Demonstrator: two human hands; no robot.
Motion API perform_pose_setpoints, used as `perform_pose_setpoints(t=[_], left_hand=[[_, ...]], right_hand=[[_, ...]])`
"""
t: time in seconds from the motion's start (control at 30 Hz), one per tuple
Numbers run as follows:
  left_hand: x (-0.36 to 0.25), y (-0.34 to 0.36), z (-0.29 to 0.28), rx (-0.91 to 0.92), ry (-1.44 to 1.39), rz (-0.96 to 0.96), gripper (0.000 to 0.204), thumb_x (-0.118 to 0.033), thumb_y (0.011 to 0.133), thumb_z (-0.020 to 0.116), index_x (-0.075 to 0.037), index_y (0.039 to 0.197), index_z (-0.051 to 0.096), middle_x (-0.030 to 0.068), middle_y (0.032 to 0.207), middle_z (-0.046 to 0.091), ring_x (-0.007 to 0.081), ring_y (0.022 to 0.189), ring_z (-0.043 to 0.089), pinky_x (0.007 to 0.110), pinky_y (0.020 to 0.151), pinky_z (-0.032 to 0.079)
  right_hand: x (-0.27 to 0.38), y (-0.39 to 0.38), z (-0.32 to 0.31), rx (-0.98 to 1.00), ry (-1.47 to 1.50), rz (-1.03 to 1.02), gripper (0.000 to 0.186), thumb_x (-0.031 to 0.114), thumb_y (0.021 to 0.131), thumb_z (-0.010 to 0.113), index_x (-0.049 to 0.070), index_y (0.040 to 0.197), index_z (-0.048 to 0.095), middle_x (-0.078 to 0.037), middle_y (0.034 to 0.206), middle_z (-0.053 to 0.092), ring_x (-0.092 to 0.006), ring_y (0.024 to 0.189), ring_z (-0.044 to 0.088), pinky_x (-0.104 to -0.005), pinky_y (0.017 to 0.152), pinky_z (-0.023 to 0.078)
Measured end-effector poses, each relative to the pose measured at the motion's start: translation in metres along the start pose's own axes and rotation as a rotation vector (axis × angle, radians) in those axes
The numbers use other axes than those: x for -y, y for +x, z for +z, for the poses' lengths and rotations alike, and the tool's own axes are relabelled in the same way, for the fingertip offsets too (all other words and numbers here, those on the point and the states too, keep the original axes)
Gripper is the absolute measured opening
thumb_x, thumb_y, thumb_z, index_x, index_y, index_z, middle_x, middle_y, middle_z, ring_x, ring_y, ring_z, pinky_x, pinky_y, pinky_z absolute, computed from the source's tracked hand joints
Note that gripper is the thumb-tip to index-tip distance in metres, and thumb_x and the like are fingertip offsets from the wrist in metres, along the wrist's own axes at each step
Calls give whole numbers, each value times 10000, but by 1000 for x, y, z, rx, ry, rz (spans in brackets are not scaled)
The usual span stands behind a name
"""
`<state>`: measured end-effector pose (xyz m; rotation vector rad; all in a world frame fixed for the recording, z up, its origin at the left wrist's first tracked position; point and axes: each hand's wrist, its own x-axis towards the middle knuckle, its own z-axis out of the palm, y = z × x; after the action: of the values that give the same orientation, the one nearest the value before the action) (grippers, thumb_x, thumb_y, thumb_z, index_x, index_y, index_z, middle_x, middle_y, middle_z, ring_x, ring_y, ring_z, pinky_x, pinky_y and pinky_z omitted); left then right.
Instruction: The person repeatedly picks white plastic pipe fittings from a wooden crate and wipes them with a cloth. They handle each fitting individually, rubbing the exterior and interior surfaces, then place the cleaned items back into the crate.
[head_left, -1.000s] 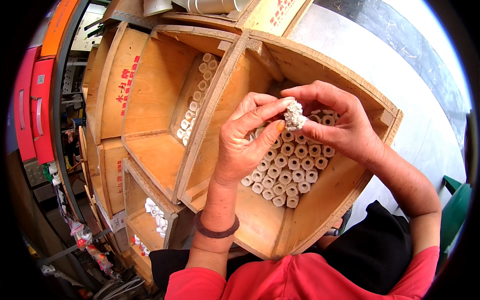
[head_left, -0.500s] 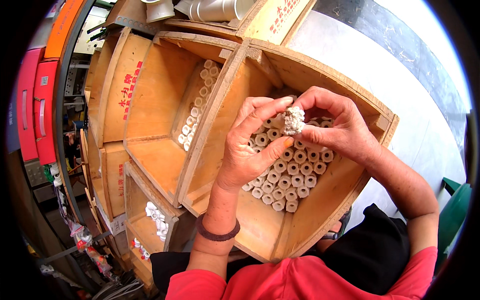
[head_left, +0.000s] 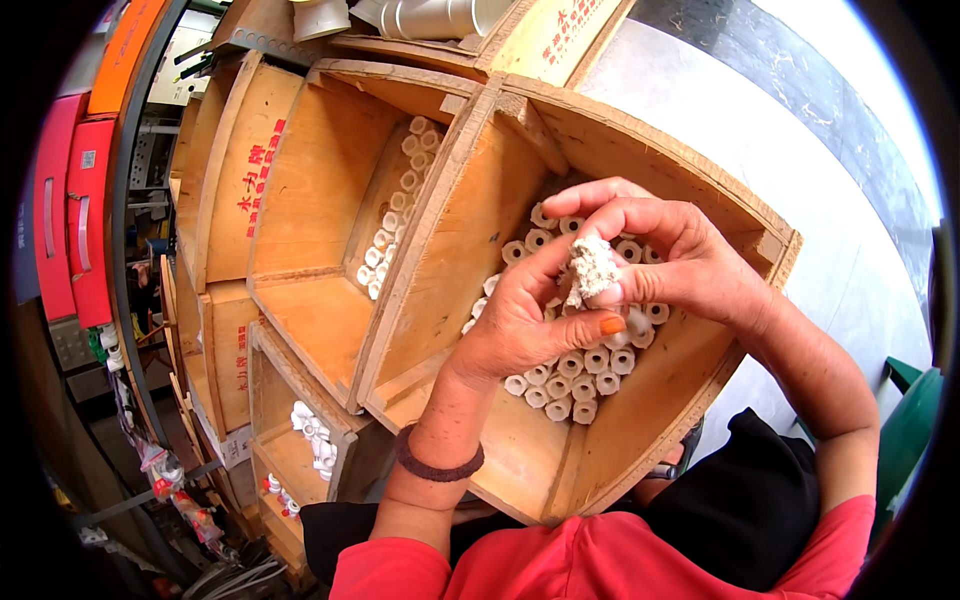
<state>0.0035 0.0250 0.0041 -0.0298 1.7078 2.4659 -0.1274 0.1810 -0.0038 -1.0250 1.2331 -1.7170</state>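
Observation:
My right hand point(head_left: 675, 255) grips a rough, crumbly off-white lump point(head_left: 590, 262) between curved fingers and thumb, above a plywood box point(head_left: 500, 435). Around the same lump are the closed fingers of my left hand point(head_left: 525, 320), its thumb below it. A pale, blurred piece point(head_left: 635, 325) shows under my fingers; I cannot make out whether it is held. In the box, below both hands, lie several white hexagonal plastic fittings point(head_left: 570, 390) with round holes, partly hidden by my hands.
A neighbouring wooden bin point(head_left: 315, 260) holds more white fittings point(head_left: 375, 260). A lower bin point(head_left: 275, 420) holds small white pipe pieces point(head_left: 310, 430). White pipes point(head_left: 440, 15) lie at the top. Pink cases point(head_left: 90, 210) stand at the left. Pale floor point(head_left: 690, 90) shows at the right.
My left hand has moved down and turned, its fingers now lower around the lump. The lump and right thumb are slightly lower, and a pale piece now shows beneath them.

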Motion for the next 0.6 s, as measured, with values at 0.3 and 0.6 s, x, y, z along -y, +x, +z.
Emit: perform_pose_setpoints(t=[0.3, 0.6], left_hand=[[-4, 1, 6, 76, -161, 32, 437, -121, 904, 672, -6, 1290, 501, 69, 1084, 624, 145, 1006, 603, 286, 882, 496], [1, 3, 2, -30, -195, 124, 402, -224, 936, 637, 9, 1256, 567, 122, 1194, 628, 176, 1020, 625, 293, 894, 497]], right_hand=[[18, 0, 3, -34, 375, 268, 229, 134, 794, 761, 88, 994, 659, -92, 1326, 531, -179, 1158, 534, -328, 976, 444], [13, 1, 3, -32, 306, 173, 295, 118, 809, 763, 68, 1079, 654, -46, 1258, 549, -108, 990, 569, -255, 837, 480]])
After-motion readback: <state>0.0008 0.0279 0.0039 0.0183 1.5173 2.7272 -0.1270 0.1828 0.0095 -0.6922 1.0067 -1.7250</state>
